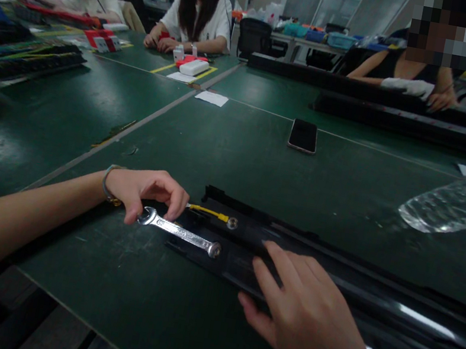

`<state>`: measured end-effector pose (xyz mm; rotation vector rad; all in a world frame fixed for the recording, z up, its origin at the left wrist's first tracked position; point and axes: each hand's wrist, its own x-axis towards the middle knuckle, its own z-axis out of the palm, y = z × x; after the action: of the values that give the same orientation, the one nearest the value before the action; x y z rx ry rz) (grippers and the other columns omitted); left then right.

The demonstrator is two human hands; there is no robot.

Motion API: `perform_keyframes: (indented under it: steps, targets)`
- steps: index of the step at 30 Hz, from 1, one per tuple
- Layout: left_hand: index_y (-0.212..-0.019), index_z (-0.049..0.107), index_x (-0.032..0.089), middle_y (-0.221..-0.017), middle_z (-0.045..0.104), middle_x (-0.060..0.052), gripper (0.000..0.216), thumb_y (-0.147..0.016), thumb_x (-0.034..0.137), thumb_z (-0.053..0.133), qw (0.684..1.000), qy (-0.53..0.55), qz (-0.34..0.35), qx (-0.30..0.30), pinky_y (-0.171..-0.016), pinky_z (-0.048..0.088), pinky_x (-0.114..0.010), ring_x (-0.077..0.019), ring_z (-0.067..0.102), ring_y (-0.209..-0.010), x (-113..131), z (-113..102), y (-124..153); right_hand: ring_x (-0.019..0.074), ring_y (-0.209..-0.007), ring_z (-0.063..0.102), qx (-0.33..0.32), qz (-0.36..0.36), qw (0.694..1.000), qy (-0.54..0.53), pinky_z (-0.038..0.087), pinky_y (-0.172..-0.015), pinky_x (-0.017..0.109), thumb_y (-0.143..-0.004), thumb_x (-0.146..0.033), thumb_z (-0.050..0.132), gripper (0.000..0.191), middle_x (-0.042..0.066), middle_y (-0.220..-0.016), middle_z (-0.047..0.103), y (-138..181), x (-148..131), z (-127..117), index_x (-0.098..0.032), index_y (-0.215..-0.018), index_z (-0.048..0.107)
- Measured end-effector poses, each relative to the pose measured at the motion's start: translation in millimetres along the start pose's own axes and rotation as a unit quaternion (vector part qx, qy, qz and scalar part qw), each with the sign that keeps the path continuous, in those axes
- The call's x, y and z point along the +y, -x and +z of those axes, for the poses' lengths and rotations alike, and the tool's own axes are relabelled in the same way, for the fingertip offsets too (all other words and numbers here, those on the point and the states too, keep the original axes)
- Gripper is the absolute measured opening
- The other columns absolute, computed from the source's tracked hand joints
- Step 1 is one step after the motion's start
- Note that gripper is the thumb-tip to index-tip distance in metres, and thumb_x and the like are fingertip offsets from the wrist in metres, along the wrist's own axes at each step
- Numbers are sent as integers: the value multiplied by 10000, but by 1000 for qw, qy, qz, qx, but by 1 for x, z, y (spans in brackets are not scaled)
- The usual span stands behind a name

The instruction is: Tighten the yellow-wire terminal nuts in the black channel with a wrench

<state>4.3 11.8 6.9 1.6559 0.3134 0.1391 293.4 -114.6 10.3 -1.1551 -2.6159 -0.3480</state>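
Observation:
A silver open-ended wrench (181,233) lies slanted over the near end of a long black rail (332,276). Its far end sits around a nut or bolt head (215,249) on the rail. My left hand (153,192) pinches the other end of the wrench between thumb and fingers. Just behind the wrench, a short yellow wire (210,213) with a ring terminal is joined to the rail by a second round fastener (232,222). My right hand (300,306) rests on the rail, palm down and fingers apart.
A phone (303,136) lies on the green table (167,139), with a water bottle (459,196) on its side at the right. White paper (211,98) is near the table seam. Across the table, co-workers sit, one beside more black rails (386,96). Colourful wire bundles (23,56) lie left.

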Motion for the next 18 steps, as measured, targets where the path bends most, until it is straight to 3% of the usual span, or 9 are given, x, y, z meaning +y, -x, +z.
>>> perform_keyframes:
  steps: [18]
  targets:
    - [-781,619,175,-767,570,-54,424,-529,495,739,1000,-1,4,-4,-689,433,-282,-183,522,-710,0,0,0,234,-770,554,-2,0,1000,3,419,-649,342,-746,-333,509,255,152,-977,621,1,0,1,-142,-850,642]
